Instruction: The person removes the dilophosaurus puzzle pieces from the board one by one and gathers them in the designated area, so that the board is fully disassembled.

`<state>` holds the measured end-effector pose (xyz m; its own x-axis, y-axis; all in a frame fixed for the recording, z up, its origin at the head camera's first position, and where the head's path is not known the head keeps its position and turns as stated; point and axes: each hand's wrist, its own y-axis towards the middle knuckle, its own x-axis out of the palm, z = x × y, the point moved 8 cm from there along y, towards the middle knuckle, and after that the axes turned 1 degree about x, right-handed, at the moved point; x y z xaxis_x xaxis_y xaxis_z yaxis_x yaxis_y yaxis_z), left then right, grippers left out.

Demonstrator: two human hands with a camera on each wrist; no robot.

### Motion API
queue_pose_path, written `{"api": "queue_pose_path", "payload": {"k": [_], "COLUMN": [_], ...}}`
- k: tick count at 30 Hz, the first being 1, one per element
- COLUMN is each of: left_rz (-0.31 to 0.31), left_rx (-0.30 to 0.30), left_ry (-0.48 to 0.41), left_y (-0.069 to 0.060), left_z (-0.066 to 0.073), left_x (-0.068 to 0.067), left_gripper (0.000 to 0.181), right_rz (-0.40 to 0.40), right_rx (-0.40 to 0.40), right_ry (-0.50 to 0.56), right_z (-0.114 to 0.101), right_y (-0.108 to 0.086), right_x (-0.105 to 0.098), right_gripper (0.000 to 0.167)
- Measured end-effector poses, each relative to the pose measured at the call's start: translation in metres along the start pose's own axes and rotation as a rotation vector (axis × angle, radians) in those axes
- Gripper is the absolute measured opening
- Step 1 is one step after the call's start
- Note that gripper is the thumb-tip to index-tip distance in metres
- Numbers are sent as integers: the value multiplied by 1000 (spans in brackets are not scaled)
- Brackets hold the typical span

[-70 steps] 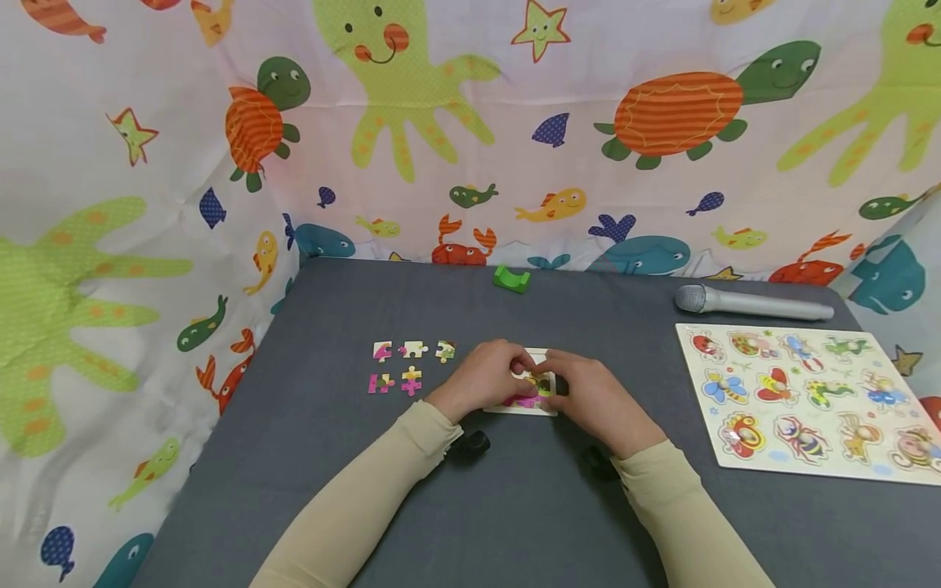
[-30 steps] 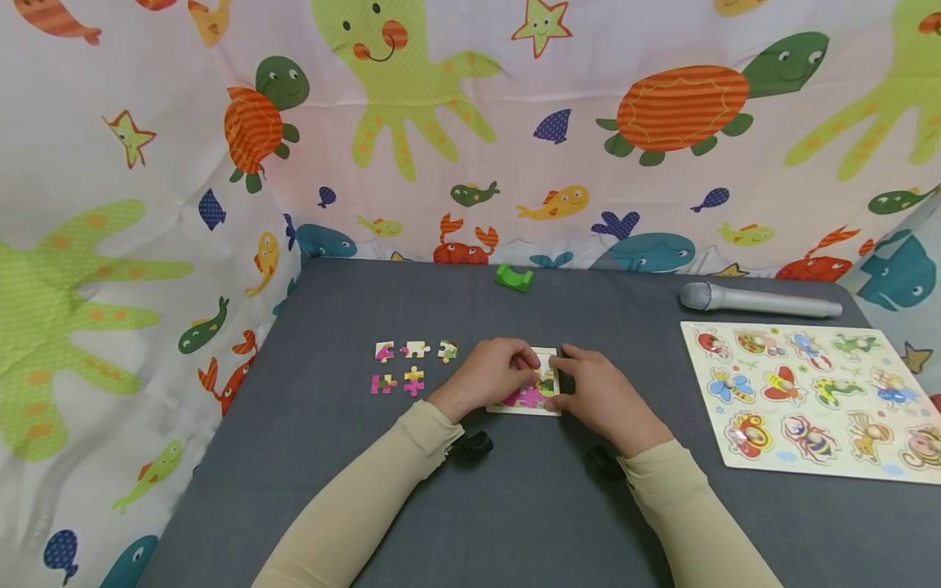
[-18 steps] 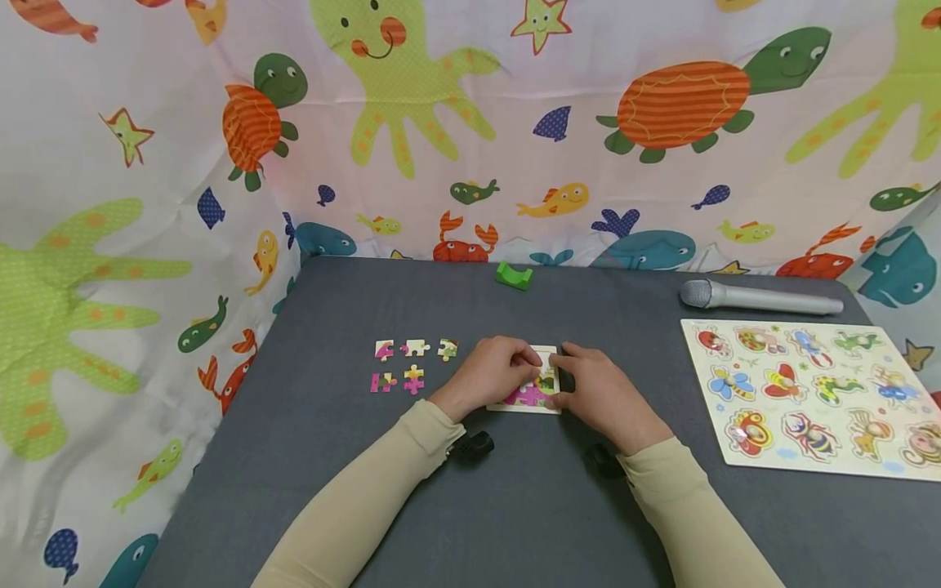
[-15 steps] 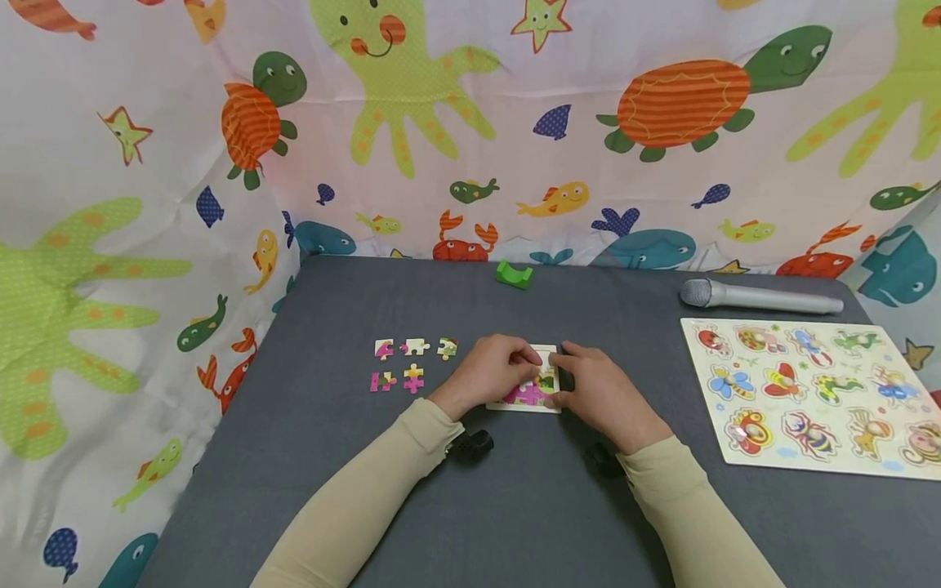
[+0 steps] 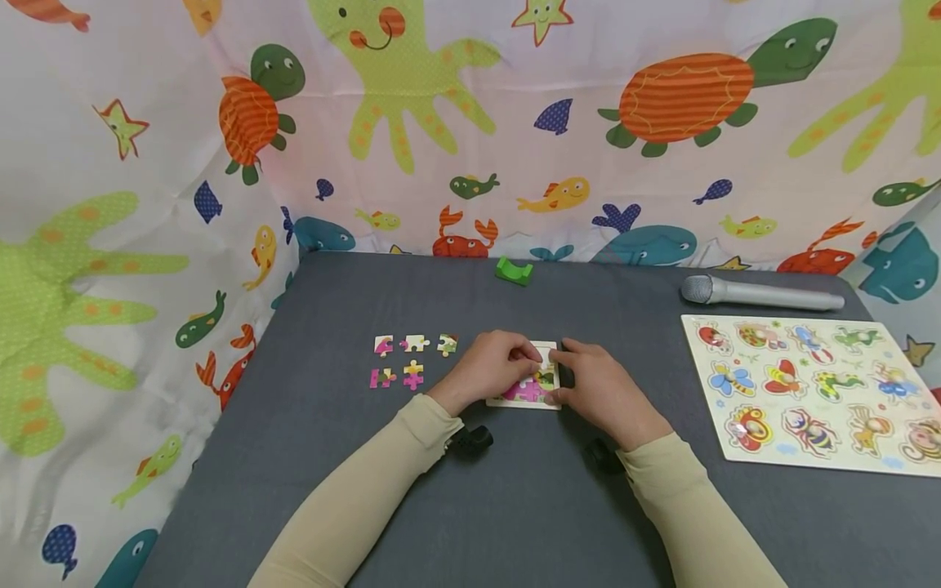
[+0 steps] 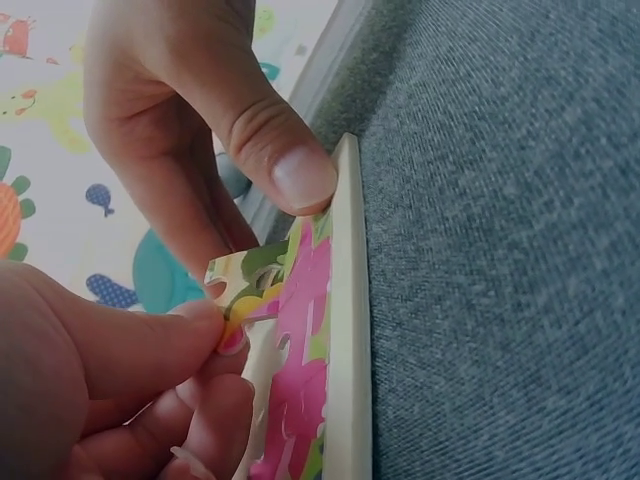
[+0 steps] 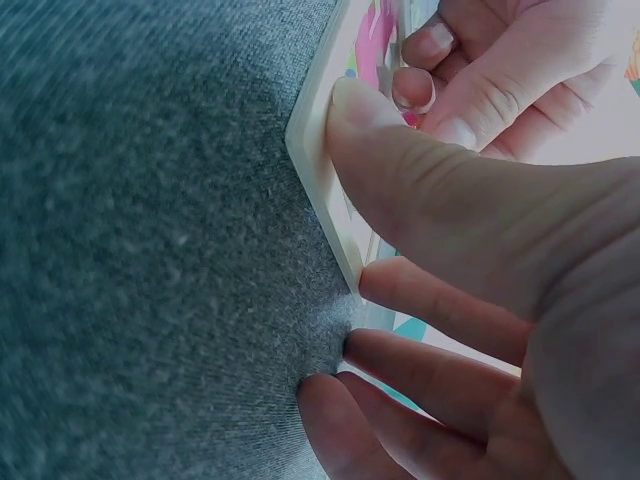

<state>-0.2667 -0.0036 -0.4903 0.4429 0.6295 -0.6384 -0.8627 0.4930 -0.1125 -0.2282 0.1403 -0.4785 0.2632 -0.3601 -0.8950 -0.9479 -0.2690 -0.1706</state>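
A small jigsaw tray [image 5: 524, 406] with a pale rim lies mid-table, partly filled with pink, green and yellow pieces. Over it, my left hand [image 5: 488, 367] pinches a jigsaw piece [image 6: 237, 325] between thumb and index finger; its yellow and pink edge shows in the left wrist view, the rest hidden by the fingers. My right hand [image 5: 606, 394] grips the tray's right edge, thumb on the rim and index finger at the far corner. Its other fingers rest on the cloth in the right wrist view. Left of the tray, several loose jigsaw pieces [image 5: 413, 376] lie in two rows.
A large insect-picture board [image 5: 816, 392] lies on the right, with a silver microphone [image 5: 764, 292] behind it. A small green curved block [image 5: 514, 271] stands near the back edge. The dark grey tablecloth [image 5: 470, 514] ends at a sea-animal curtain [image 5: 412, 204].
The left hand has drawn slightly back and left from the right hand over the tray. The right fingers have spread along its edge. The view has tilted down a little; loose pieces stay put.
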Motion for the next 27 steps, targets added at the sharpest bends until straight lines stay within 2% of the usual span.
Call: {"api": "queue_pose_path", "payload": {"k": [8,13,19,27], "left_rz": [9,16,54,117], "left_rx": [-29,-31,-46,-137], "left_ry": [-23,-31,-20,24], "left_y": [0,-7,-26,-56], "left_z": [-5,-6,-17,-51], "left_x": [-7,-19,-40,-73], "left_gripper": [13,14,12,10], "right_rz": [-18,-11,-13,-4], "right_rx": [-1,-6,-18,-23], "right_ry": [-11,-17,-16,-15], "right_z": [-3,-6,-7,-1], "right_y": [4,6,6,1], "right_x": [0,0,2,3], "right_gripper": [67,67,67,64]}}
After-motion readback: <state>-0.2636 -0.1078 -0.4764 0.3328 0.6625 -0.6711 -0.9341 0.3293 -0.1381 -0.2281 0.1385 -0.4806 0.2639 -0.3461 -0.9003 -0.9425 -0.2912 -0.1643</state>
